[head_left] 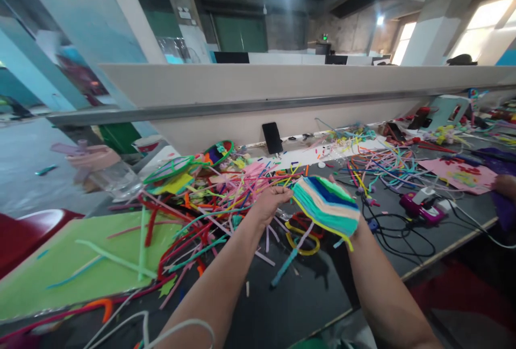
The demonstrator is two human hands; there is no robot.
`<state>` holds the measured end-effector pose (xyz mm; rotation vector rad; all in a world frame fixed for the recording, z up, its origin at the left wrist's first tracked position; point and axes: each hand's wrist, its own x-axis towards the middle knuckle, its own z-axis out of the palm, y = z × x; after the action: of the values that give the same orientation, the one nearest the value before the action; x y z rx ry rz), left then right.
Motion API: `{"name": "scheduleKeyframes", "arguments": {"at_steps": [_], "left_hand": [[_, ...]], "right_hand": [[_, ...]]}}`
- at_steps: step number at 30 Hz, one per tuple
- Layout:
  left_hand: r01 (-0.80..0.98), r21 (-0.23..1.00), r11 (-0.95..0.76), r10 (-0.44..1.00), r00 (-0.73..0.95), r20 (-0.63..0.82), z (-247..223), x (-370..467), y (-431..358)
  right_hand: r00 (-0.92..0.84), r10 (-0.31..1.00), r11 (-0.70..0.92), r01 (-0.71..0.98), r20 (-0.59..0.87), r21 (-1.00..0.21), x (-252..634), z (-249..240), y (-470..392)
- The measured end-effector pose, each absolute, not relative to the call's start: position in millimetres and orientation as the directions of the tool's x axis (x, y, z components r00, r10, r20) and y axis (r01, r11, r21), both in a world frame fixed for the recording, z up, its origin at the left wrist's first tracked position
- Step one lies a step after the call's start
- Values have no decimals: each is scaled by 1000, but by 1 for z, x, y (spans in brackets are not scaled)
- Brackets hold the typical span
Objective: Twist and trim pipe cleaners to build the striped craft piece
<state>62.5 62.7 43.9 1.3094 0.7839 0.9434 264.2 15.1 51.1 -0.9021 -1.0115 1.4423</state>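
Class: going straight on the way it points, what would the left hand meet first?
The left hand would likely meet the flat, fuzzy, blue, green and cream striped piece; its edge lies very close, though contact is unclear.

On the striped piece [322, 210] at the centre of the frame, we see slightly wavy bands of dark blue, teal, cream and green, with bright yellow along the lower edge. Left of centre, we find pink, red, orange and turquoise in the heap of fuzzy stems [242, 187] (pink shows most). At lower left we have a light green sheet [24, 273]; at right, a magenta power strip [408, 205] and a pink sheet [439, 169] with red and yellow patches.
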Motion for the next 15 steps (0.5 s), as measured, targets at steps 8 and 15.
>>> {"name": "scheduleKeyframes", "arguments": {"at_steps": [8, 15], "left_hand": [[247, 957, -154, 707, 704, -68, 63, 55, 48], [50, 995, 85, 730, 677, -96, 67, 54, 47]], "right_hand": [[-528, 848, 20, -56, 47, -998, 280, 41, 8], [-490, 863, 92, -84, 121, -992, 276, 35, 16]]}}
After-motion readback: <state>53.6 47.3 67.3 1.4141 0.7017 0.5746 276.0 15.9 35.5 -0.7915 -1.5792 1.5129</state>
